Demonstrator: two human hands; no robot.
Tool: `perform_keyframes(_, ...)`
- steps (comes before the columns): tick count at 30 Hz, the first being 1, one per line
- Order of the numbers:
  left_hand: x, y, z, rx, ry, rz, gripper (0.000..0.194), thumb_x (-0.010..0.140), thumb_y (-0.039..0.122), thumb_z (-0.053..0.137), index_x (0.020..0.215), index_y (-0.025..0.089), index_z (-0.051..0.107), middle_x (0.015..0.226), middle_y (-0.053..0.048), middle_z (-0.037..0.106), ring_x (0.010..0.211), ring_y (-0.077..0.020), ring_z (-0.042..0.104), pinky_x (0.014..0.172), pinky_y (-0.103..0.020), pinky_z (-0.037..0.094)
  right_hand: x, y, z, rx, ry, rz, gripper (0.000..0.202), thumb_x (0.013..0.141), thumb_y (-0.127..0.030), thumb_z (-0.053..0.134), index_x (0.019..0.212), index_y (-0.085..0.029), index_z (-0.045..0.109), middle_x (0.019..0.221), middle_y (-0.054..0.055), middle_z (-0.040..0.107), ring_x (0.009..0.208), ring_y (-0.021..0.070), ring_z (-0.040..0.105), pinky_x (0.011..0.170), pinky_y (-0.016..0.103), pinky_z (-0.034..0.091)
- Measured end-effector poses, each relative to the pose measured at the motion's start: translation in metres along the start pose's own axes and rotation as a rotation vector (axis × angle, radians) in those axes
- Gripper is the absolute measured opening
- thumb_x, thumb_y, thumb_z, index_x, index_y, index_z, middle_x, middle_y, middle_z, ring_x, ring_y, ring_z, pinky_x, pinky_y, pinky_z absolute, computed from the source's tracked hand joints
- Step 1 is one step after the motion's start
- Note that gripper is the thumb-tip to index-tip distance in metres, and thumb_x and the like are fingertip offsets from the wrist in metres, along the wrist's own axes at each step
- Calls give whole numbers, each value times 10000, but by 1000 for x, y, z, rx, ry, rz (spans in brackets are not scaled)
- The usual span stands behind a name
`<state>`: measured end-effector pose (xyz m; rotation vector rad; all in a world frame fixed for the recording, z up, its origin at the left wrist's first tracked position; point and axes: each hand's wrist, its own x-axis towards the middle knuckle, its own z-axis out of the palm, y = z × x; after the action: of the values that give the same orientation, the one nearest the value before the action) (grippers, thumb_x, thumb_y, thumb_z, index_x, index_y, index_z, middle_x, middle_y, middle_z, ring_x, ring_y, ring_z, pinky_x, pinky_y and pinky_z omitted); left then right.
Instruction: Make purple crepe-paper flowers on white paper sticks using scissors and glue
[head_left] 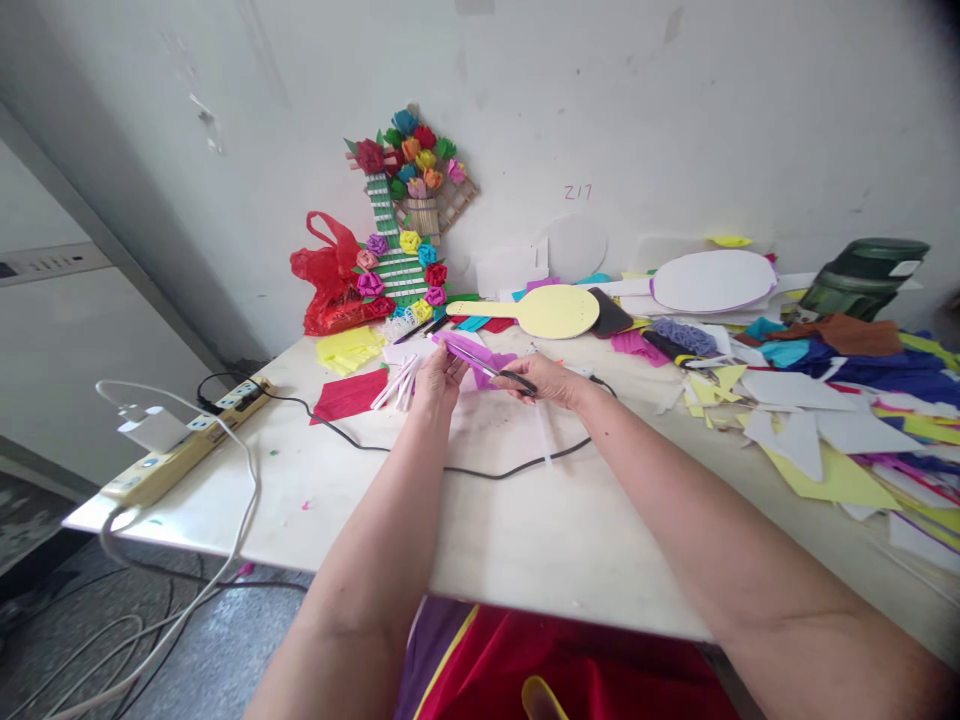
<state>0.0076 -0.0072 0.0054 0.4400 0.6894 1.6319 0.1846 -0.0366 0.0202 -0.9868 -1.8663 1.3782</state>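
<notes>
In front of me my left hand point(444, 375) pinches a purple sheet of thin paper point(491, 358), held just above the table. My right hand point(546, 380) grips the dark handles of a pair of scissors point(519, 381). The blades point left and lie along the purple paper. Beside my left hand is a bunch of white paper sticks point(397, 383), next to a red paper piece point(349, 395). A clear glue stick point(543, 435) shows under my right hand, near a black cable point(480, 474).
A yellow power strip point(187, 440) with a white charger sits at the left edge. Paper flowers on a green guitar shape point(401, 270) stand against the wall beside a red plastic bag point(330, 280). Paper scraps point(810, 400) and a dark green bottle point(862, 280) fill the right.
</notes>
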Motion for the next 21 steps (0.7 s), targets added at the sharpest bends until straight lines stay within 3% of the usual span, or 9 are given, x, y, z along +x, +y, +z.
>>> perform_keyframes(21, 1, -1, -3, -8, 10, 39, 59, 748, 193, 629, 768, 159, 585, 658, -20, 648, 639, -122, 647, 726, -267, 527, 0, -1, 2, 19, 17, -11, 316, 617, -394, 704, 633, -103, 582, 481, -35, 478, 360, 23, 366, 340, 163, 245)
